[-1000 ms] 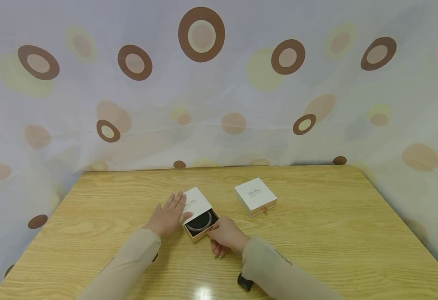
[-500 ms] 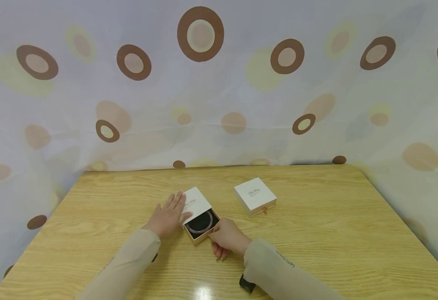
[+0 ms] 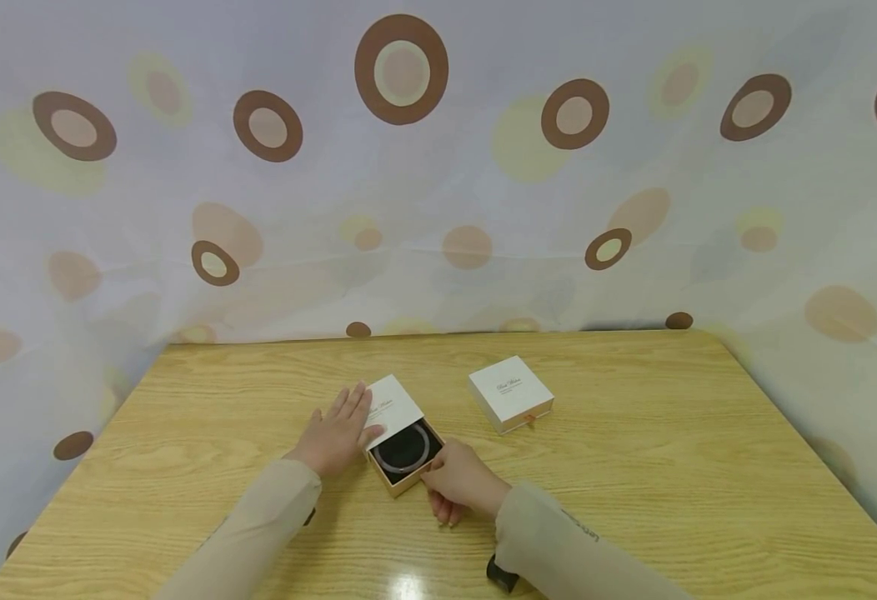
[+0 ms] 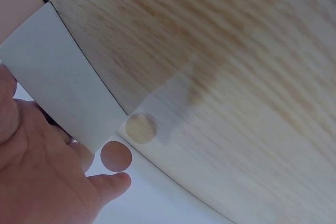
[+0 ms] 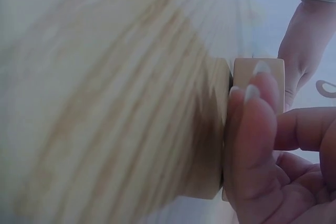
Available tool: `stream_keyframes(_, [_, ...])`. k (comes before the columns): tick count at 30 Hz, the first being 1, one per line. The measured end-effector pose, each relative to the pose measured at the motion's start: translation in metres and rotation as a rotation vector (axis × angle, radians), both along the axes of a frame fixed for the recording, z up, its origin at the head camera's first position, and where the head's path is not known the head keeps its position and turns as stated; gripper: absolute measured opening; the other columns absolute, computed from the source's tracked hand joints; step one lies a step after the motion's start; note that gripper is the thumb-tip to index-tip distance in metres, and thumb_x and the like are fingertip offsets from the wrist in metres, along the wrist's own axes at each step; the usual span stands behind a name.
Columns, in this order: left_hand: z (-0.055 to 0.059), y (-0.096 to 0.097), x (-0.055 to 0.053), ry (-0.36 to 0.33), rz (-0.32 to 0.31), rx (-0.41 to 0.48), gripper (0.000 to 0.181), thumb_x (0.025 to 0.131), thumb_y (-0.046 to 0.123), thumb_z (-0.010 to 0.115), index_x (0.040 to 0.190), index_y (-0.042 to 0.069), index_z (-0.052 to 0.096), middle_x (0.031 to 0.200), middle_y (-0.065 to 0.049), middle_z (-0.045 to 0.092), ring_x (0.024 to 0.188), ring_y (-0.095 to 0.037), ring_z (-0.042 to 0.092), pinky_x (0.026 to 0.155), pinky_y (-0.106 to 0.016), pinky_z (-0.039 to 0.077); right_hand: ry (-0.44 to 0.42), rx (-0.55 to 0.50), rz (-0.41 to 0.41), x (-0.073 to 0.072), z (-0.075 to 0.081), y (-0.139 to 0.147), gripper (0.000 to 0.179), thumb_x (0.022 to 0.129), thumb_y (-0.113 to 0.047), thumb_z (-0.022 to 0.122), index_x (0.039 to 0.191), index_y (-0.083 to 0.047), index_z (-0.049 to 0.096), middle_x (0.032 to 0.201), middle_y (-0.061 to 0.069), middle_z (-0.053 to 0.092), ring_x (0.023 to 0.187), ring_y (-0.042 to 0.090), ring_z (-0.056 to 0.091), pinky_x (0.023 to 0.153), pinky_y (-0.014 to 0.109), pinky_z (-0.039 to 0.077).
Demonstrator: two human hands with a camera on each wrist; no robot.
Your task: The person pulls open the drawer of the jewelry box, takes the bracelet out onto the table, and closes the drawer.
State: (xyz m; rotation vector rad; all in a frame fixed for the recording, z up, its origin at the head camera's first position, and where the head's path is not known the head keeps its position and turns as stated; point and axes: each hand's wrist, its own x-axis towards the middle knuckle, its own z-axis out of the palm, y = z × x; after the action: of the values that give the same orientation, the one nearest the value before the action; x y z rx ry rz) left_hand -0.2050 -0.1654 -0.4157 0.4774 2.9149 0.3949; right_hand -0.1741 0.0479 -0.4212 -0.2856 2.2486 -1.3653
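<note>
A white gift box with a printed lid (image 3: 401,410) lies on the table, its tan drawer (image 3: 403,487) slid partway out toward me. Inside, a greyish bangle (image 3: 401,472) rests around a black cushion. My left hand (image 3: 332,437) lies with straight fingers across the left part of the lid; in the left wrist view its palm is at the box's white side (image 4: 68,77). With thumb and fingers, my right hand (image 3: 459,479) pinches the middle of the drawer's front, hiding what is between the fingertips. The right wrist view shows the fingers (image 5: 254,124) against the drawer front (image 5: 274,67).
A second, closed white box (image 3: 512,390) with a small ribbon tab stands to the right, farther back. The wooden table (image 3: 656,467) ends at a dotted curtain (image 3: 438,192) behind. A black strapped device (image 3: 501,575) is under the right wrist.
My right hand has moved slightly toward me and to the right, drawing the drawer farther out, so more of the bangle shows. The left hand and the second box have stayed put.
</note>
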Motion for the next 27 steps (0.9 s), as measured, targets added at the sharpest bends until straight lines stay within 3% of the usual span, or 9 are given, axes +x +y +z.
stream_keyframes(27, [0.0044, 0.0015, 0.0017, -0.023, 0.008, 0.008, 0.065, 0.105, 0.035, 0.04, 0.152, -0.005, 0.019, 0.16, -0.02, 0.012, 0.146, -0.039, 0.011, 0.108, -0.068, 0.014, 0.013, 0.055, 0.042, 0.0048, 0.0033, 0.0066, 0.039, 0.094, 0.001, 0.054, 0.055, 0.003, 0.057, 0.044, 0.001, 0.051, 0.033, 0.006, 0.047, 0.035, 0.021, 0.044])
